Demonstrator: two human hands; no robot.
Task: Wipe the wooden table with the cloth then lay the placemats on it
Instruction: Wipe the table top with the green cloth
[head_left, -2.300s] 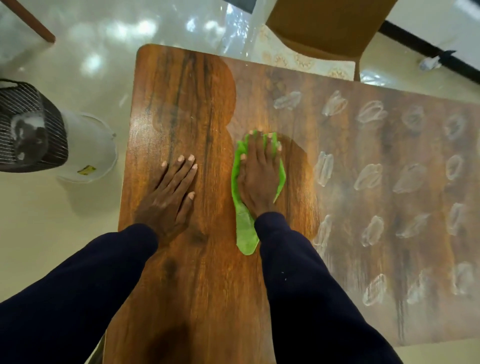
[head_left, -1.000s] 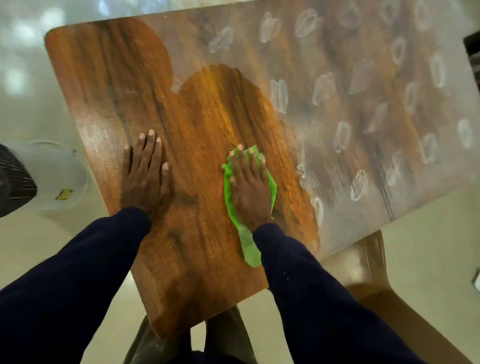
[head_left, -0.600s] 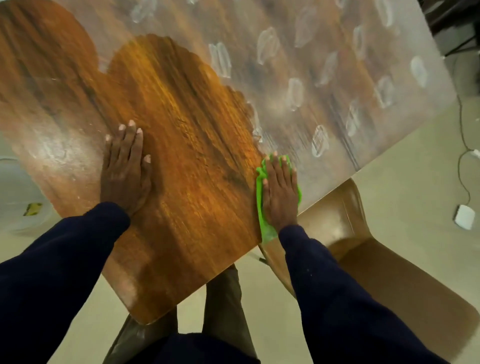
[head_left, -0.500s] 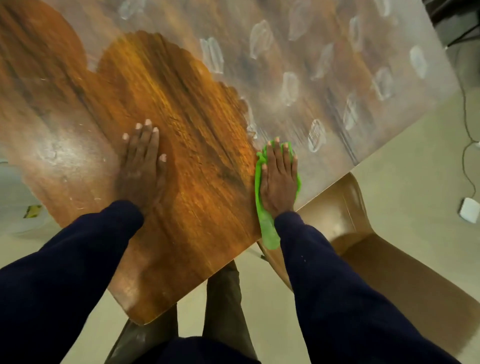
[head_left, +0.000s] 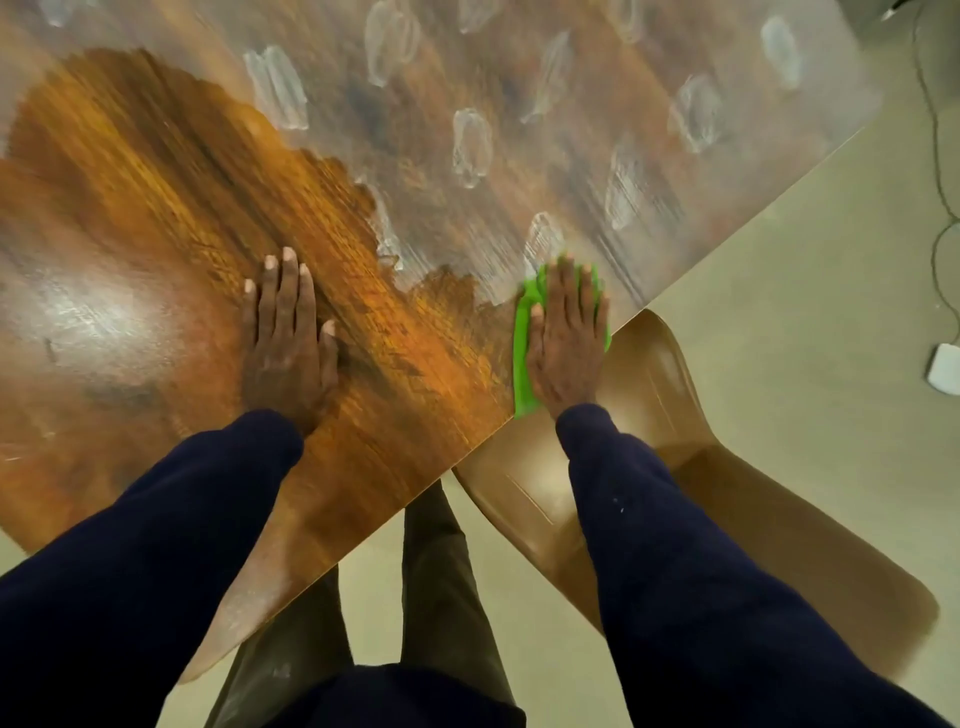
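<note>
The wooden table (head_left: 156, 218) fills the upper left of the head view. Its near part is wiped to a bright brown; the far part carries a whitish film with several white smears (head_left: 470, 148). A green cloth (head_left: 523, 358) lies at the table's near right edge. My right hand (head_left: 569, 338) presses flat on it with straight fingers. On the wiped wood to the left, my left hand (head_left: 288, 338) rests flat, fingers straight. No placemats are in view.
A brown plastic chair (head_left: 701, 478) stands right under the table edge below my right hand. A white adapter (head_left: 943, 369) with a dark cable (head_left: 935, 156) lies on the beige floor at right. My legs (head_left: 436, 571) stand by the table's near edge.
My right hand has slid the cloth further right along the near edge, leaving a newly wiped patch. The left hand stays flat on the wood. The view has shifted.
</note>
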